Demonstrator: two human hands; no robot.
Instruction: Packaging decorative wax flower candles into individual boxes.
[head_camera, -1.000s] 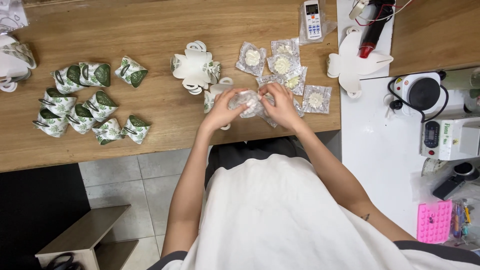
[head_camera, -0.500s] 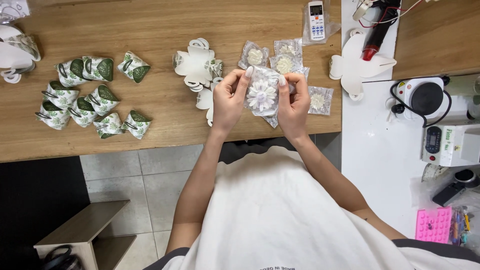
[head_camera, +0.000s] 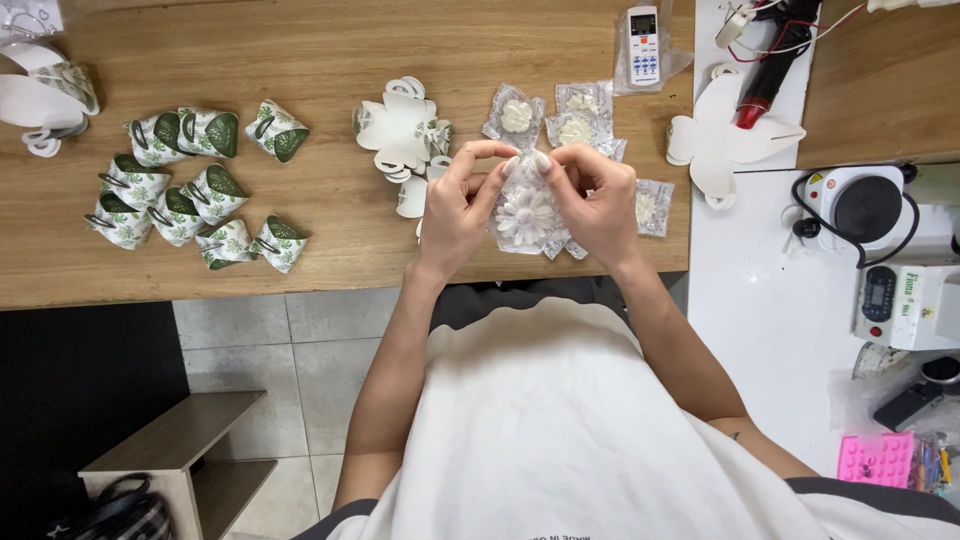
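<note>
Clear plastic packet (head_camera: 524, 212) with a white flower-shaped piece inside, crinkly and see-through, held up at frame centre above the wooden table (head_camera: 330, 230) edge. Left hand (head_camera: 462, 200) and right hand (head_camera: 597, 198) both pinch its top corners, fingertips nearly meeting. More packets (head_camera: 560, 115) lie just behind; folded green-and-white paper boxes (head_camera: 190, 190) cluster at left; flat white cutouts (head_camera: 405, 130) sit beside the left hand.

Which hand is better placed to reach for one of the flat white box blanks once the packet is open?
Left, probably. The left hand pinches the clear flower packet right beside the flat white box blanks; the right hand sits on the far side, nearer the other packets.
</note>
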